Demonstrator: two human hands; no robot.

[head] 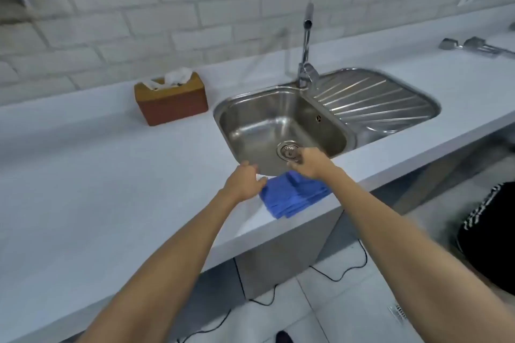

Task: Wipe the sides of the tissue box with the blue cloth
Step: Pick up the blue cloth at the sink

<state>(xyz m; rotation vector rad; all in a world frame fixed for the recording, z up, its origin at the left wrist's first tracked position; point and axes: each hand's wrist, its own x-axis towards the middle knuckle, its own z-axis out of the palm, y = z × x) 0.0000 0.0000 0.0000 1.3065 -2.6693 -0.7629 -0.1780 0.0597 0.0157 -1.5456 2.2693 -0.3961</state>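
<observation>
Two bare forearms enter from the bottom edge and converge toward the near rim of the sink. The left hand (245, 182) hovers at the left edge of the blue cloth (295, 198), fingers loosely curled, thumb just beside the fabric; whether it touches the cloth cannot be determined. The right hand (310, 161) is above the far edge of the cloth, fingers bent downward; motion blur prevents confirming any grip. The hands are near each other but not joined.

The blue cloth lies folded on the countertop (97, 175), between the sink (281, 122) rim and the front edge of the counter, one corner close to that edge.

The tissue box (171, 100) stands upright near the back wall, left of the sink and well apart from the cloth and both hands. A white tissue protrudes from its top. Bare counter surrounds the box on its left, front and right sides; its rear side is close to the tiled wall (167, 8).

The faucet (306, 47) rises behind the basin, with the ribbed drainboard (376, 95) to its right. The wide counter area left of the cloth is unobstructed.
</observation>
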